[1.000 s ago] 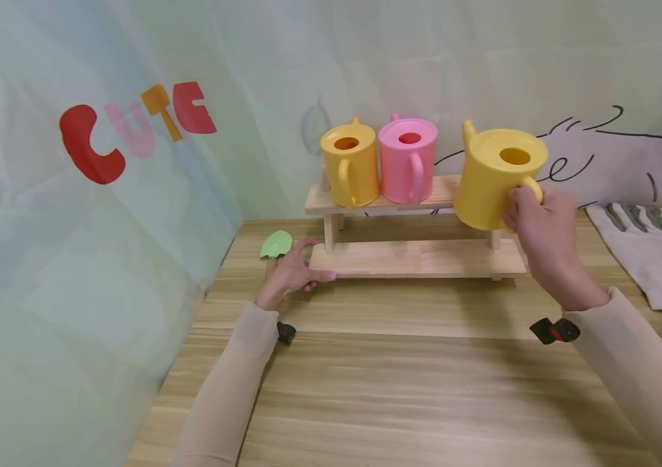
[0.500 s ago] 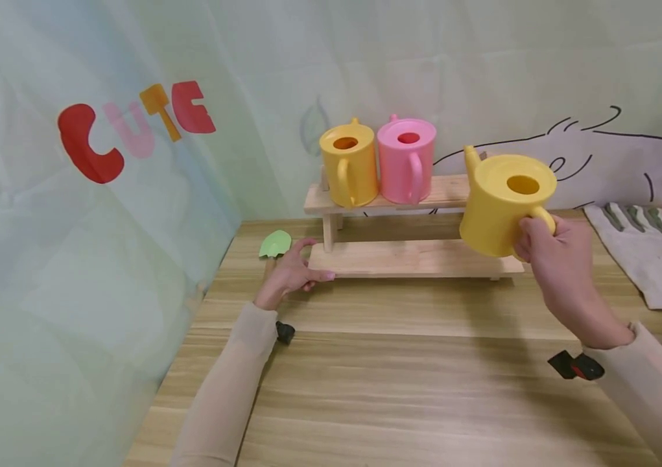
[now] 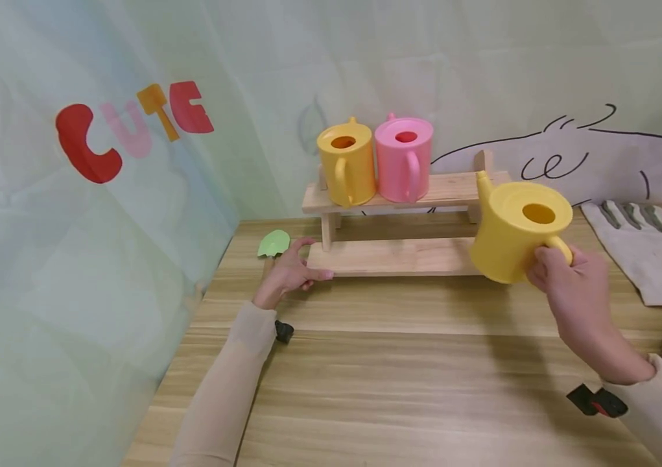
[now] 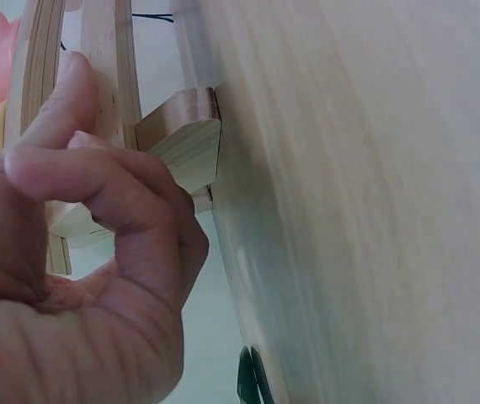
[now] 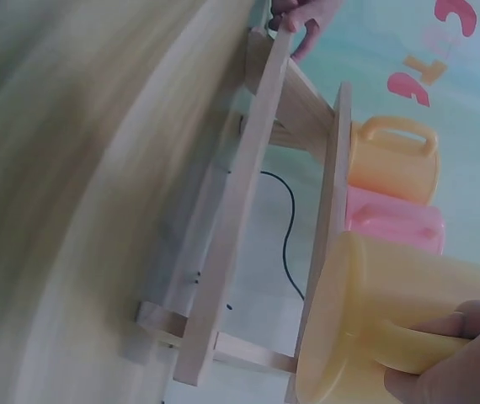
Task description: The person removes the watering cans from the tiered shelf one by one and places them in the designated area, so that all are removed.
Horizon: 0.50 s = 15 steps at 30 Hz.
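Note:
In the head view my right hand (image 3: pixel 578 305) grips the handle of a yellow watering can (image 3: pixel 506 240). The can is raised in front of the right end of a two-tier wooden shelf (image 3: pixel 389 256), spout pointing up and back, and it hides part of the lower board. At the shelf's left end my left hand (image 3: pixel 288 271) holds the lower board, thumb along its front edge. On the upper tier an orange-yellow watering can (image 3: pixel 362 175) and a pink watering can (image 3: pixel 390 165) stand side by side, handles facing me. The right wrist view shows fingers through the yellow handle (image 5: pixel 413 345).
Behind my left hand a small green toy shovel (image 3: pixel 274 243) lies on the wood-grain table (image 3: pixel 389 395). A pale cloth (image 3: pixel 651 263) with dark green strips lies at the right. Printed fabric (image 3: pixel 260 78) hangs behind and left of the table.
My right hand has brought the yellow watering can down, toward me and to the right, away from the upper tier. The left hand stays on the shelf end.

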Motion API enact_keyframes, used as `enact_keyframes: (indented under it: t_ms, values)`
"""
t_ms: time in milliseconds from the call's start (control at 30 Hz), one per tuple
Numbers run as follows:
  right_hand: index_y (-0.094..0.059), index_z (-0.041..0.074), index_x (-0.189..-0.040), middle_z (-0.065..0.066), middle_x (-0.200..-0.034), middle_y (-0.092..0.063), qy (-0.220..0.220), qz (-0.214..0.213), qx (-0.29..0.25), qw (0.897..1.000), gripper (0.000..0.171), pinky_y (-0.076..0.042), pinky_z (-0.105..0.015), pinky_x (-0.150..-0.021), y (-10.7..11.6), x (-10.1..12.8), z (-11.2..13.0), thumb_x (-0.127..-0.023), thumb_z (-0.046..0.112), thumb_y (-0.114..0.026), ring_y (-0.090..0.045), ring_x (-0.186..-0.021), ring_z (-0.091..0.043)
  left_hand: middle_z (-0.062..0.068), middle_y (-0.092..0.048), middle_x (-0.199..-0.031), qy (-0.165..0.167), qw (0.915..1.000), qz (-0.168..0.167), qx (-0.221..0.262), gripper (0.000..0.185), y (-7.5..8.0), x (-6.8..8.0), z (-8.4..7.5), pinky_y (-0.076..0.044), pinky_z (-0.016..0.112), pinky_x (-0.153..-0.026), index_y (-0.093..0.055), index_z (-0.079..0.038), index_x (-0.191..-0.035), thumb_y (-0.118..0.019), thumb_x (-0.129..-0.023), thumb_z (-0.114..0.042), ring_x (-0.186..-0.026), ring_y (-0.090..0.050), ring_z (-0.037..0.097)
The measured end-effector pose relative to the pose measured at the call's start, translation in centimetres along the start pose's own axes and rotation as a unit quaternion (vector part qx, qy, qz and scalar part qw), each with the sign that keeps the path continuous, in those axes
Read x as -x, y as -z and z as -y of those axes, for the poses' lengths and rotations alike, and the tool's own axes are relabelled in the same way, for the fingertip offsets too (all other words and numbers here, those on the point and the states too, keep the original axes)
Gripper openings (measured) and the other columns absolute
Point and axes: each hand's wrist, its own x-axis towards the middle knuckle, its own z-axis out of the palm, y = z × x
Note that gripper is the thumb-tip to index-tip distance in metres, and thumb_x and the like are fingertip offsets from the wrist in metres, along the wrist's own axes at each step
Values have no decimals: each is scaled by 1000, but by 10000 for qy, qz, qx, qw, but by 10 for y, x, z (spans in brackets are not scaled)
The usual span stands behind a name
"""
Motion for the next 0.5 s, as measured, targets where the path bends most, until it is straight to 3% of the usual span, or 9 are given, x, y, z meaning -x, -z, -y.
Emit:
enact_keyframes:
  t_ms: [200,367,500]
  values:
    - [-37,4,-62,-2,-55,-31,54,86,537,9985,47,-20,-37,-57,10,16,-5,-107,4,-49,-24,-55,-22,1,-52,-66,-14,10000,24,11,103,0,0,0,-47,25,-57,-28,-13,-170,-92,-90,-15,-50,-52,10]
    - [-46,4,-60,4,-51,-40,-400,-308,987,9938,44,-30,-28,-51,11,28,-13,-104,6,-51,-31,-50,-16,1,-53,-67,33,10000,59,70,104,0,0,-1,-46,25,-56,-26,-13,-171,-92,-90,-15,-50,-52,9]
    - [-48,7,-58,7,-50,-41,-673,-385,1112,9908,44,-26,-30,-49,11,34,-22,-102,6,-52,-28,-49,-13,2,-53,-68,55,9999,76,120,104,0,0,-1,-47,25,-56,-25,-13,-171,-91,-91,-14,-50,-51,9]
